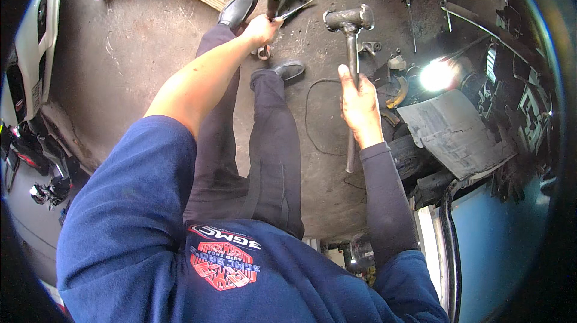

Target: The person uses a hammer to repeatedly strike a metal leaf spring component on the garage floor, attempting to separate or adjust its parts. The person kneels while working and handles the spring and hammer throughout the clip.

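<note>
above the floor (pixel 150 40), the hammer (pixel 351 46) points lengthwise forward, head (pixel 348 19) outermost.

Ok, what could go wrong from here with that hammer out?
The hammer in the right hand could, if swung, strike the bare left hand, which grips a dark round-ended piece.
The left shoe is close beside that hand, so a glancing blow or dropped piece might catch the foot.
The thin cable looping across the floor could snag a step.
</note>
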`<state>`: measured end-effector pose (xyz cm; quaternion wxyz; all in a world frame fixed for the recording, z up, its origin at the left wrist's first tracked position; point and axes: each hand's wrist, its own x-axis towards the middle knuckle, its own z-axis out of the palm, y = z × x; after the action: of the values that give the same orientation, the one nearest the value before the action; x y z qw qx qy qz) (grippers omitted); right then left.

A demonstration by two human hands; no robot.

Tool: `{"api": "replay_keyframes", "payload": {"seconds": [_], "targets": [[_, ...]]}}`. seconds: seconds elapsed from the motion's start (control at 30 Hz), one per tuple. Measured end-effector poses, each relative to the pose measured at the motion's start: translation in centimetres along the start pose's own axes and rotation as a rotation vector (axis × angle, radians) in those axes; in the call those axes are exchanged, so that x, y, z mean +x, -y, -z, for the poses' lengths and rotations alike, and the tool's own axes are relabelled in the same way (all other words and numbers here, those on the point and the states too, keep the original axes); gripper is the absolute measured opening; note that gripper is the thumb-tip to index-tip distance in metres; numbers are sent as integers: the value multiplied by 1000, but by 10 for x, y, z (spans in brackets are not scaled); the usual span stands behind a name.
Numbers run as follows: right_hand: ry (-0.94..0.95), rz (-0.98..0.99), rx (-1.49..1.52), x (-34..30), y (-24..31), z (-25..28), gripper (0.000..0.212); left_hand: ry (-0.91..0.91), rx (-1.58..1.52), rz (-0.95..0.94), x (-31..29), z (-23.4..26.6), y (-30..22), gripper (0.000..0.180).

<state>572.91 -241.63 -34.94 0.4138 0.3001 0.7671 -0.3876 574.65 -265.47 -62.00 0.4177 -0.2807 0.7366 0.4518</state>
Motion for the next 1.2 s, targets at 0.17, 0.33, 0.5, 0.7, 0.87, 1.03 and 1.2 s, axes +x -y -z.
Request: {"api": "replay_keyframes", "payload": {"seconds": [0.17, 0.33, 0.5, 0.7, 0.87, 1.03, 1.2], "targets": [[-19, 113, -285, -10, -1, -8, 54, -187, -58, -76, -12, 3, 19, 58], [40, 144, -333, -10, -9, -12, 59, -138, -92, 2, -23, 15, 24, 66], [-174, 327, -442, -9, -27, -25, 62, -69, 5, -39, -32, 13, 8, 65], [-6, 121, -286, -15, -41, -26, 61, -55, -8, -386, -40, -11, -37, 62], [-6, -94, 9, -20, -57, -20, 46, -17, -21, -444, -38, -22, -64, 49], [-4, -121, 158, -23, -82, -10, 44, 132, 218, -443, -29, -32, -74, 50], [-12, -199, 315, -27, -101, -7, 42, 178, 381, -376, -24, -61, -69, 52]]}}
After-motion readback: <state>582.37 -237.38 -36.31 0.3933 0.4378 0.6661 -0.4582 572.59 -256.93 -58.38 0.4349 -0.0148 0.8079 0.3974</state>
